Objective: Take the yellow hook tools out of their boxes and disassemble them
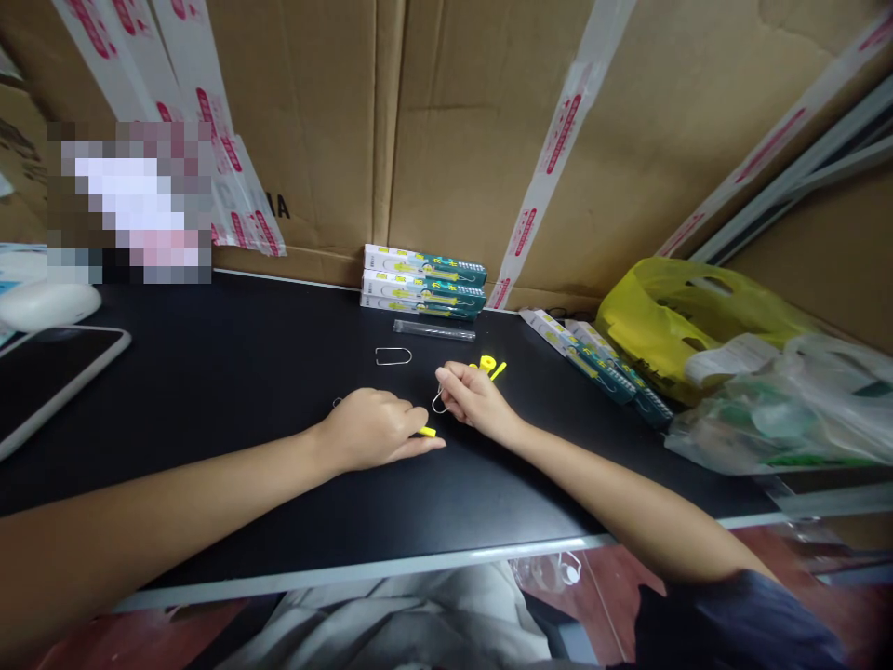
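My left hand (377,428) is closed around a small yellow plastic stick (428,432), whose end shows beyond the fingers. A small wire loop (338,402) peeks out behind that hand's knuckles; whether it joins the stick is hidden. To its right, my right hand (478,402) pinches a bent metal wire hook (436,407), with the curved end hanging below the fingertips. Just behind the right hand lie a yellow plastic piece (487,362) and a thin yellow rod (498,371). A U-shaped wire frame (410,355) rests flat on the black table (279,363).
A clear narrow sleeve (433,330) lies before stacked small printed boxes (423,282). More such boxes (586,358) lean at right beside a yellow plastic bag (648,307) and a clear bag (781,409). At left are a phone (56,381) and a white mouse (52,305). Cardboard (313,121) walls the back.
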The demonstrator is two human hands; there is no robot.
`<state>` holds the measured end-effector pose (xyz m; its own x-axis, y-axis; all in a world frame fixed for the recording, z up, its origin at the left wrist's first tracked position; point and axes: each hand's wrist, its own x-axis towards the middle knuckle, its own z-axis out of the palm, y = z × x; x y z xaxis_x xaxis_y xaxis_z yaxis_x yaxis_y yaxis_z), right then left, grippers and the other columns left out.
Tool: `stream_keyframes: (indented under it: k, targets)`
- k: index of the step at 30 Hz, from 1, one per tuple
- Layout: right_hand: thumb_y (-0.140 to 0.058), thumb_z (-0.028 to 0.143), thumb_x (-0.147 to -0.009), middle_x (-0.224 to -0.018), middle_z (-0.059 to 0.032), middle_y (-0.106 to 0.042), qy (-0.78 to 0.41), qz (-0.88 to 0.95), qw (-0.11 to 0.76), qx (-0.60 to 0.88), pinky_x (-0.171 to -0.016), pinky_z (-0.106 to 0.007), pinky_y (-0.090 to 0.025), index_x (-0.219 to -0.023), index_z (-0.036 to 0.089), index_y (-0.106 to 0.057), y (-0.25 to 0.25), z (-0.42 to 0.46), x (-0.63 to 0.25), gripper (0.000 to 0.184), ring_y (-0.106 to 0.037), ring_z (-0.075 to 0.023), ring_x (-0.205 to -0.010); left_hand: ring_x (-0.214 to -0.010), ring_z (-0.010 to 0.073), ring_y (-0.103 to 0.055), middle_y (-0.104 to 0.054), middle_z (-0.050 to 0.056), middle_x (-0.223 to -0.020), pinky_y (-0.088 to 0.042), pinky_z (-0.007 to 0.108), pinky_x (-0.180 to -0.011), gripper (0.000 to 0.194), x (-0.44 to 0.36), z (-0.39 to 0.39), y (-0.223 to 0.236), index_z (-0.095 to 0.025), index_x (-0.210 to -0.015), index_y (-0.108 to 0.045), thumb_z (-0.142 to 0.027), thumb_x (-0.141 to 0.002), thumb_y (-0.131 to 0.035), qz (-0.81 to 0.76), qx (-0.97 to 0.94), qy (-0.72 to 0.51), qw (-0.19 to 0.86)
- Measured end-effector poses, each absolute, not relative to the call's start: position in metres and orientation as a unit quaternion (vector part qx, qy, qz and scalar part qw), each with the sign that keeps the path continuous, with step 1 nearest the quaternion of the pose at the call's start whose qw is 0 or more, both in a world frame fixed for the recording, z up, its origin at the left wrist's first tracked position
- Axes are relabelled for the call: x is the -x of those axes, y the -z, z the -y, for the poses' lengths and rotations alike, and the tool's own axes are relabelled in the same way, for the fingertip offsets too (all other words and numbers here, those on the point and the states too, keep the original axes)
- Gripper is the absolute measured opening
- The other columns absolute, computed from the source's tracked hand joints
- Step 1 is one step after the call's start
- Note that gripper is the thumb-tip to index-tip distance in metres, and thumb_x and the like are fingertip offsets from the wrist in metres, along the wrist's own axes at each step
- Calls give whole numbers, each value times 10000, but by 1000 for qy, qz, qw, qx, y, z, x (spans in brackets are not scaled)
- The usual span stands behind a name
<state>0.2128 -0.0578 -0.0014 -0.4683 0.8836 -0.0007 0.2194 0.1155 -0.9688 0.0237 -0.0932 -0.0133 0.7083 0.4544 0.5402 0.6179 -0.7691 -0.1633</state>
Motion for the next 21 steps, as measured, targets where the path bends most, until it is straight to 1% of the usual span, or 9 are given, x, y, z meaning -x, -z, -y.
stream_keyframes:
  k: [4, 8, 15, 21]
  targets:
    - [-493, 511, -871, -378, 107, -387, -533, 671, 308, 414, -287, -133, -221, -691, 180, -474, -1, 55, -212, 376, -301, -27, -282, -549, 144, -594, -605, -9, -595, -350, 264, -505, 339, -21, 90, 10, -181, -686, -537, -393, -926, -426, 300, 907, 245, 166]
    - [-567, 446, -841, -421, 114, -444, -526, 672, 322, 410, -264, -113, -232, -726, 191, -442, -2, 41, -199, 306, -356, -27, -278, -578, 142, -579, -599, -12, -624, -349, 271, -526, 243, -22, 90, 8, -188, -697, -522, -304, -894, -439, 298, 910, 238, 161]
    - [-543, 281, -854, -438, 129, -482, -502, 669, 325, 441, -227, -92, -240, -785, 210, -384, -2, 13, -162, 187, -390, -34, -258, -593, 148, -565, -593, -9, -635, -354, 277, -545, 199, -22, 90, 7, -187, -696, -513, -268, -872, -464, 286, 912, 243, 165]
    - [-553, 261, -843, -483, 117, -537, -513, 659, 317, 450, -216, -94, -227, -809, 210, -390, -2, 5, -158, 173, -385, -29, -244, -604, 149, -569, -595, -1, -647, -354, 271, -551, 188, -22, 90, 9, -183, -701, -509, -258, -869, -471, 293, 915, 233, 147]
